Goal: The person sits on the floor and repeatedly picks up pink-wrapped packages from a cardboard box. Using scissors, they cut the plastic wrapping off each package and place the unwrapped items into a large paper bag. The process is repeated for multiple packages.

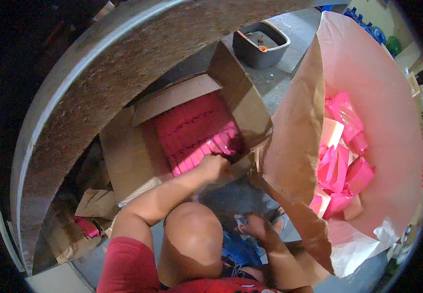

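While left hand (pixel 215 165) pinches pink packets (pixel 195 134) in cardboard box (pixel 128 156) | right hand (pixel 256 227) grip: cannot tell, perhaps curled.

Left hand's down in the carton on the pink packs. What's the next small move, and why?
Probably close the left hand on the pack under its fingers and lift it out. The hand rests on the near row of pink packs in the open carton, and whether it grips one yet is unclear. The right hand sits low by the open sack.

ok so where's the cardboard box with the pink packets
The cardboard box sits open on the floor at centre-left, under the left hand, left of the big paper sack.
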Demonstrator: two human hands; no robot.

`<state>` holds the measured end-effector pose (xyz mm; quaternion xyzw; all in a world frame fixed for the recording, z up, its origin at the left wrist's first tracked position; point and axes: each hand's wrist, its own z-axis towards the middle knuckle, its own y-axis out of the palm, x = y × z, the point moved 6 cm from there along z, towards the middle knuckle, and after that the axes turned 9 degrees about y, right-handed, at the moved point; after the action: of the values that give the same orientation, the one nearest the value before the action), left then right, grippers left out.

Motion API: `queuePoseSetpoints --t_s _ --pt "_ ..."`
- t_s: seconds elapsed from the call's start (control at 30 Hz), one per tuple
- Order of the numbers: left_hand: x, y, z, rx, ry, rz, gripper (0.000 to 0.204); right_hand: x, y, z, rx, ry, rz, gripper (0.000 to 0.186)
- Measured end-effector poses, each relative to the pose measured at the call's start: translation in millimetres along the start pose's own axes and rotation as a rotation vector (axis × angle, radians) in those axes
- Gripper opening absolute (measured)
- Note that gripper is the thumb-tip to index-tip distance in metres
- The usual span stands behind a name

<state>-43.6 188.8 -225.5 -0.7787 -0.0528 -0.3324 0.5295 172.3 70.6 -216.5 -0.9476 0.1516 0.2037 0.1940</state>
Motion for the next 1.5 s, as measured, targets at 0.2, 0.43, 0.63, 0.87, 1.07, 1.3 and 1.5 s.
queuePoseSetpoints --t_s 0.2,0.43,0.63,0.87,1.07,1.3,1.5 --pt "-136 25 37 -0.083 -0.342 -0.642 0.057 -12 -6 -23 0.001 -0.176 -0.130 0.048" --pt "-127 67 61 -0.105 0.126 0.280 0.038 32 16 4 -0.062 -0.057 -0.329 0.037" --pt "-113 141 72 -0.502 0.084 0.446 0.035 40 35 18 -0.127 -0.034 -0.416 0.041" --pt "-146 180 57 -0.490 0.084 0.565 0.028 31 21 8 -0.089 -0.031 -0.300 0.037" --pt "-126 174 58 -0.609 0.118 0.680 0.029 22 19 4 -0.010 -0.159 -0.402 0.033" --pt "-96 68 21 0.038 0.064 0.119 0.017 -1 2 -5 0.242 -0.272 -0.336 0.035" --pt "-42 -95 -88 0.793 -0.105 -0.205 0.022 -54 -29 -42 0.300 -0.405 0.379 0.047"
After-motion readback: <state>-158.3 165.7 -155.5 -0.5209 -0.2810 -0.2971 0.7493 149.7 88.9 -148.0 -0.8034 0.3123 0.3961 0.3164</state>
